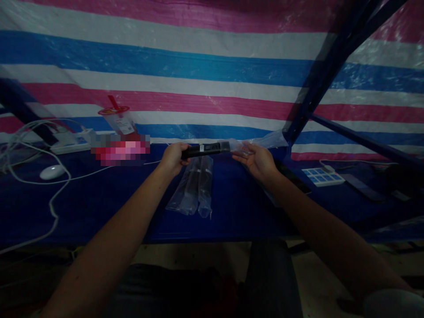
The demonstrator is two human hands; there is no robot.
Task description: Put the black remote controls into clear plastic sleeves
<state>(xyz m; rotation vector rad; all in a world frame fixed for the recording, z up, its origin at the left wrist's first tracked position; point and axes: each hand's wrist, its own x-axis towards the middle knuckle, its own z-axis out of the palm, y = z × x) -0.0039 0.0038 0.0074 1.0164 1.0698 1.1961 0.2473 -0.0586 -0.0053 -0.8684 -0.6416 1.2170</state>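
My left hand [175,159] is closed around one end of a black stick-shaped device [202,150] with a small white label, held level above the table. The device's right end sits inside a clear plastic sleeve [276,139]. My right hand [260,161] grips that sleeve just beyond the device's tip, thumb on top and fingers beneath. Below, several dark items in clear plastic sleeves [204,181] lie side by side on the blue table [232,221]. The device's left end is hidden in my palm.
To the left stand a drink cup [122,123] with a red lid, a power strip [71,143], a white mouse [52,172] and looping white cables [54,212]. On the right are another power strip [323,176], a flat grey object [362,187] and a blue metal post [314,84].
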